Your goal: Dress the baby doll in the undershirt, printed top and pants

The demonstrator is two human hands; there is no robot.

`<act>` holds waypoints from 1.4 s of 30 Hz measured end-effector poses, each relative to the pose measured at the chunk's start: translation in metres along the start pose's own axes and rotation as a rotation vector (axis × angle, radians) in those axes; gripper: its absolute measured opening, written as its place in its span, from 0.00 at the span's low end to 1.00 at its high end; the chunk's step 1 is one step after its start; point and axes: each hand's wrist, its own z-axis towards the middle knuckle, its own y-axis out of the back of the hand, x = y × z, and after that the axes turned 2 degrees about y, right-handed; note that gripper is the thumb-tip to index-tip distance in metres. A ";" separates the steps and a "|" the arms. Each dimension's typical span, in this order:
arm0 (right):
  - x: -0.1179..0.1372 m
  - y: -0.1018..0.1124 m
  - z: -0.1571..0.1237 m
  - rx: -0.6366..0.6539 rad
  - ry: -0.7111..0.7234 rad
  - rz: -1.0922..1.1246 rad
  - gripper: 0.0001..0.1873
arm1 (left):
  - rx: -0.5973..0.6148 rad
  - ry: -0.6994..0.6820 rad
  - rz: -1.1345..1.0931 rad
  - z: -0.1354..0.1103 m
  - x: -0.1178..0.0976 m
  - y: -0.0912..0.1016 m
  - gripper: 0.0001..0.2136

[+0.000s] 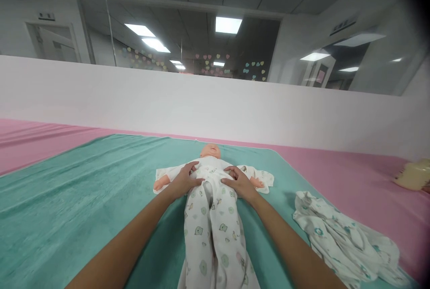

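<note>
A baby doll lies on its back with its head away from me, wearing a white top. Patterned white baby pants cover its legs, which stretch toward me. At the left side of the waist, my left hand holds the pants, thumb on the front and fingers along the edge. My right hand grips them the same way on the right side. Some fingertips are hidden by cloth. The doll's arms lie spread out in the wide sleeves of the top.
A teal sheet lies under the doll, over a pink cover. To the right is a crumpled patterned white cloth. A yellowish object sits at the far right edge. A low white wall with glass above stands behind.
</note>
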 end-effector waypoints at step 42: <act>0.049 0.022 -0.038 0.444 0.012 -0.460 0.23 | 0.225 -0.062 0.247 -0.035 -0.011 0.014 0.15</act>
